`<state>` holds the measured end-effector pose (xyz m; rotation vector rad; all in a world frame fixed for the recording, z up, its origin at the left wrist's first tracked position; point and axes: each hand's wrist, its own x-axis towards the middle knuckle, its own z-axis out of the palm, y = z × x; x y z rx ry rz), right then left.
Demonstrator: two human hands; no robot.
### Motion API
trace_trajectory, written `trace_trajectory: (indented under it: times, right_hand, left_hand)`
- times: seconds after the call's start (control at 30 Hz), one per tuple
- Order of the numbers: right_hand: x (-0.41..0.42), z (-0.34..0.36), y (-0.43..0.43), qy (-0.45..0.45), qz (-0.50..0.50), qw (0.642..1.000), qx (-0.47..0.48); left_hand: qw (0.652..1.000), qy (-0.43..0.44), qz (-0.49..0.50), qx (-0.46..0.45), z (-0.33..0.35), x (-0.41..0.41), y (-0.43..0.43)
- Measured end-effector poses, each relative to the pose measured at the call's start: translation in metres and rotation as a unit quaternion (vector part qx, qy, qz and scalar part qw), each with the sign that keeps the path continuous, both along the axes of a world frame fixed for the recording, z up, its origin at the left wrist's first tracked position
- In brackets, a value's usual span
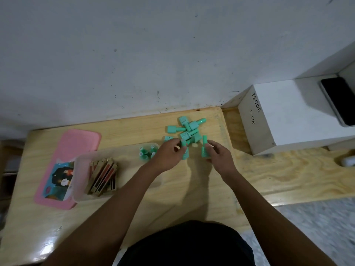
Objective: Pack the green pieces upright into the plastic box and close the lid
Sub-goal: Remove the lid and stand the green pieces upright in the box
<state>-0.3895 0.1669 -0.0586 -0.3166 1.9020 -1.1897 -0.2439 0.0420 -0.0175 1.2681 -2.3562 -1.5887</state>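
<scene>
A heap of green bottle-shaped pieces point(187, 127) lies on the wooden table near the wall. A clear plastic box point(80, 181) stands at the left; several green pieces point(147, 152) stand upright in its far right corner. My left hand point(167, 156) is closed on a green piece point(184, 150) just right of the box. My right hand point(219, 154) grips another green piece point(204, 148) held upright beside the heap.
Gold and red flat cases point(103, 175) fill the box's left end. A pink lid point(63, 166) with a picture lies left of the box. A white block point(288, 116) marked JS006 sits at right with a black phone point(338, 100) on it. The wall is close behind.
</scene>
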Motion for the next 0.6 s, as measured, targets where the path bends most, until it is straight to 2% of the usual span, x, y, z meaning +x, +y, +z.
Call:
trace_trajectory:
  times: [0.1, 0.2, 0.37, 0.6]
  right_hand:
    - [0.022, 0.016, -0.003, -0.117, -0.052, 0.99, -0.058]
    - [0.04, 0.031, -0.01, -0.14, -0.033, 0.985, -0.098]
    - [0.062, 0.05, -0.018, -0.047, 0.037, 0.992, -0.111]
    - [0.094, 0.057, -0.031, 0.09, 0.132, 0.982, -0.102]
  left_hand:
    - [0.988, 0.032, 0.081, 0.131, 0.012, 0.012, -0.001]
    - [0.975, 0.068, 0.124, 0.17, 0.019, 0.029, -0.005]
    - [0.976, 0.09, 0.136, 0.144, 0.031, 0.06, -0.015]
    - [0.98, 0.118, 0.153, 0.039, 0.028, 0.115, -0.033]
